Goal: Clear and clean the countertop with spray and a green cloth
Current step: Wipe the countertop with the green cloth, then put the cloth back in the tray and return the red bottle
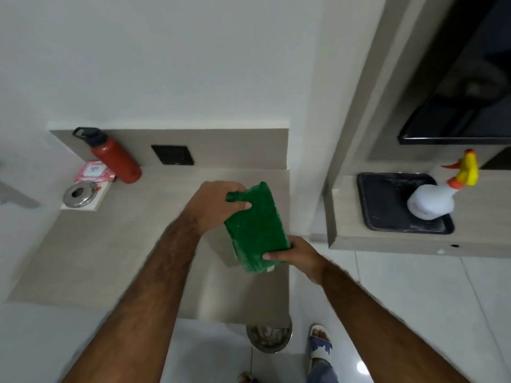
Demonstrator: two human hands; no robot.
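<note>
A folded green cloth (255, 228) is held up above the right part of the beige countertop (110, 244). My left hand (215, 205) grips its far upper end, thumb over the fold. My right hand (293, 257) pinches its near lower corner. The white spray bottle (431, 201) with a yellow and orange trigger head stands apart on a black tray (387, 205) on the shelf to the right.
A red water bottle (114, 157) leans at the back left by the wall, beside a pink packet (94, 172) and a round steel lid (78, 193). A black socket plate (172, 155) sits on the backsplash. A metal bin (269, 338) and my sandalled foot (319, 344) are on the floor below.
</note>
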